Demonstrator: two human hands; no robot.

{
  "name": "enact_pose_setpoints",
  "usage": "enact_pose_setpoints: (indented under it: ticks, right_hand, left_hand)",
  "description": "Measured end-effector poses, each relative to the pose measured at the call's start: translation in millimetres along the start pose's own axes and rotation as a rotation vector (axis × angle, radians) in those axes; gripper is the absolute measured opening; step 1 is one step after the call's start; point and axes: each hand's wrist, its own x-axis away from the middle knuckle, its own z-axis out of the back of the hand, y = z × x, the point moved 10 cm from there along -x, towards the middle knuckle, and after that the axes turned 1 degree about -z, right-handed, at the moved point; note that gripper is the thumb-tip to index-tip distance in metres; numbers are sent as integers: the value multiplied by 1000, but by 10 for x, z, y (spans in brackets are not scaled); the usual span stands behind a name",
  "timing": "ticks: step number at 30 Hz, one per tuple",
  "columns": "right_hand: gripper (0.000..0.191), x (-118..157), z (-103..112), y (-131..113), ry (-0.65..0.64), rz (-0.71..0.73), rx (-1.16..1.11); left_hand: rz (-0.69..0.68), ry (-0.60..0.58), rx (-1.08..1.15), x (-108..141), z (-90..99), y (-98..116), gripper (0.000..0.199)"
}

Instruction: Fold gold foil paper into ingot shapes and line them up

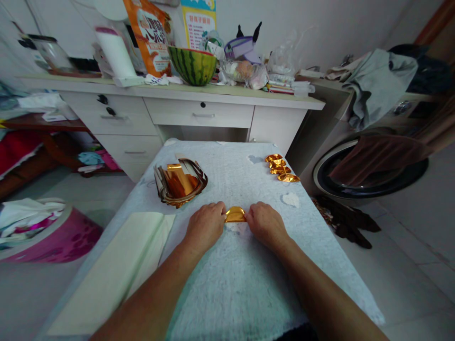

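A small piece of gold foil paper (235, 214) is stretched between my two hands over the cloth-covered table (220, 289). Its left end is pinched in my left hand (208, 223), its right end in my right hand (266, 222). The fingers of both hands are closed. Several folded gold foil pieces (288, 178) lie in a column at the table's back right. A basket-like holder (164, 193) at the back left contains flat gold sheets (180, 183). Pale paper (110, 265) lies along the table's left side, partly behind my left forearm.
Behind the table, a white counter (220, 94) bears a cut watermelon (195, 67), an orange bag (151, 42) and plastic wraps. A pink bin (67, 234) stands at the left. At the right is a washing machine (329, 102) with cloths on it.
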Motion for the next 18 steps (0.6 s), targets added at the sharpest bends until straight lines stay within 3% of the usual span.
enact_pose_setpoints:
  ticks: [9,15,18]
  right_hand:
    - [12,30,39,-17,34,37,-123]
    - [21,29,2,-186,53,210,-181]
    - [23,26,12,-217,71,221,-206]
  left_hand:
    - [-52,16,55,20,18,34,12]
    - [-92,-32,135,7,-21,6,20]
    - [-107,-49,167,-8,-52,-21,22]
